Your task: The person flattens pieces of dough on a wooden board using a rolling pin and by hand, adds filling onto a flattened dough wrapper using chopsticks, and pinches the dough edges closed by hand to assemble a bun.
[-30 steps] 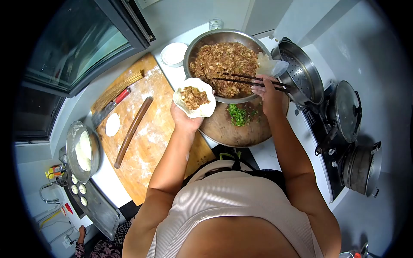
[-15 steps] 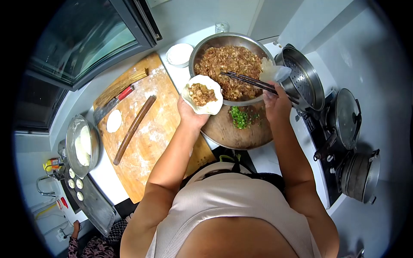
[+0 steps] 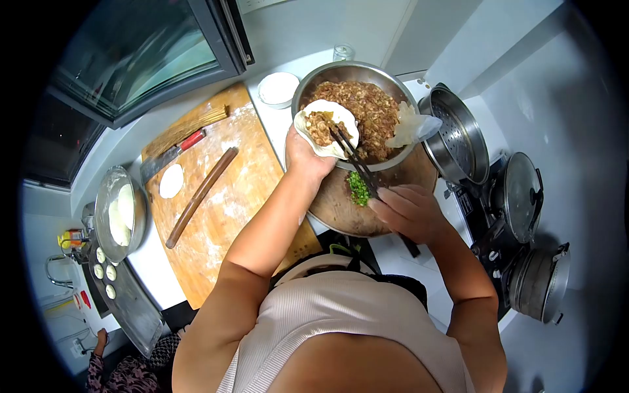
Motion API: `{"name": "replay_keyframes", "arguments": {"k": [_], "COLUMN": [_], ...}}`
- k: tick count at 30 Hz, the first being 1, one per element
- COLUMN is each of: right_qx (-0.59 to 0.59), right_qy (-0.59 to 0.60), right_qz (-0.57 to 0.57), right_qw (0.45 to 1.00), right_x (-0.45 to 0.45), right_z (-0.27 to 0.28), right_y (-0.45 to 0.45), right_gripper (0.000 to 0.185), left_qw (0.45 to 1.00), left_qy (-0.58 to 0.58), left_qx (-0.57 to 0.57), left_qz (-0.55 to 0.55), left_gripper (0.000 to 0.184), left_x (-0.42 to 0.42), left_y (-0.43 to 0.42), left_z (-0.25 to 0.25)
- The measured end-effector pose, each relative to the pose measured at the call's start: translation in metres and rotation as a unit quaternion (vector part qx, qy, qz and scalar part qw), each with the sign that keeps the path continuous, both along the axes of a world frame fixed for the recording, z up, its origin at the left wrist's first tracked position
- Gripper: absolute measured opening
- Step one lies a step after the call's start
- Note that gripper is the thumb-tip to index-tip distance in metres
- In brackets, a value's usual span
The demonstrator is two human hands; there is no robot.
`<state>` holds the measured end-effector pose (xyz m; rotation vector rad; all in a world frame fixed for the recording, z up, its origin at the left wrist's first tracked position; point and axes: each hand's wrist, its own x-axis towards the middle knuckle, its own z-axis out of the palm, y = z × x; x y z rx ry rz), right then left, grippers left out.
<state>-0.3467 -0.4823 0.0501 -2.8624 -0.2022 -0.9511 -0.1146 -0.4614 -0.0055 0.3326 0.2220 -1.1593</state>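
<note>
My left hand (image 3: 305, 158) cups a round dough wrapper (image 3: 347, 118) from below, beside the left rim of a metal bowl (image 3: 401, 84). A mound of meat filling (image 3: 320, 129) lies in the wrapper. My right hand (image 3: 413, 213) grips dark chopsticks (image 3: 359, 162), their tips on the filling inside the wrapper. More filling (image 3: 367, 101) heaps in the bowl, where a translucent plastic bag (image 3: 413, 130) hangs over the right side. Chopped green onion (image 3: 358, 188) sits on a round wooden board (image 3: 341, 219) below the bowl.
Left, a floured board (image 3: 246, 190) bears a rolling pin (image 3: 202, 198), cleaver (image 3: 160, 164), straw brush (image 3: 187, 129) and flat dough round (image 3: 171, 181). Beyond stand a dough bowl (image 3: 137, 223) and bun tray (image 3: 134, 304). A steamer (image 3: 458, 134) and lidded pan (image 3: 521, 196) are right. Another person's sleeve (image 3: 96, 370) shows lower left.
My right hand has moved down and left, away from the bowl's right side, bringing the chopstick tips from the bowl to the wrapper. The wrapper now overlaps the bowl's left rim more.
</note>
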Motion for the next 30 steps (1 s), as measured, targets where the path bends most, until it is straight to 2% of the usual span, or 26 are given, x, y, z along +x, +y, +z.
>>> {"name": "replay_keyframes", "arguments": {"k": [3, 5, 6, 7, 9, 12, 15, 25, 28, 30], "right_qx": [0.070, 0.091, 0.141, 0.247, 0.444, 0.638, 0.706, 0.745, 0.750, 0.747], "right_qy": [-0.034, -0.091, -0.123, -0.161, -0.232, -0.261, -0.296, -0.335, -0.385, -0.388], "right_qz": [-0.015, -0.053, -0.098, -0.148, -0.239, -0.282, -0.261, -0.266, -0.248, -0.238], "right_qw": [0.997, 0.990, 0.977, 0.944, 0.832, 0.668, 0.587, 0.511, 0.478, 0.485], "right_x": [-0.012, -0.018, -0.016, -0.014, -0.013, -0.017, -0.011, 0.005, 0.002, 0.000], "right_z": [0.009, 0.011, 0.010, 0.001, -0.031, -0.062, -0.085, -0.108, -0.111, -0.108], "right_y": [-0.003, -0.004, -0.005, -0.010, -0.024, -0.042, -0.053, -0.059, -0.059, -0.061], "right_gripper": [0.015, 0.017, 0.020, 0.021, 0.024, 0.026, 0.026, 0.028, 0.028, 0.028], "left_qw": [1.000, 1.000, 1.000, 1.000, 1.000, 1.000, 0.999, 0.999, 0.999, 1.000], "left_qy": [0.012, 0.010, -0.009, -0.002, -0.009, 0.002, 0.010, 0.006, 0.007, 0.005], "left_qx": [-0.013, -0.019, -0.006, -0.005, -0.008, 0.013, 0.033, 0.034, 0.033, 0.022], "left_qz": [0.016, 0.012, 0.002, 0.000, 0.002, 0.006, 0.001, -0.013, -0.017, -0.020], "left_gripper": [0.046, 0.047, 0.041, 0.041, 0.042, 0.043, 0.044, 0.042, 0.042, 0.042], "left_x": [0.005, 0.007, 0.004, 0.005, 0.004, 0.002, 0.000, -0.005, -0.005, -0.005], "left_y": [0.003, 0.004, 0.009, 0.011, 0.018, 0.028, 0.030, 0.025, 0.020, 0.015], "left_z": [-0.002, -0.012, -0.006, -0.006, -0.006, -0.011, -0.018, -0.019, -0.019, -0.022]}}
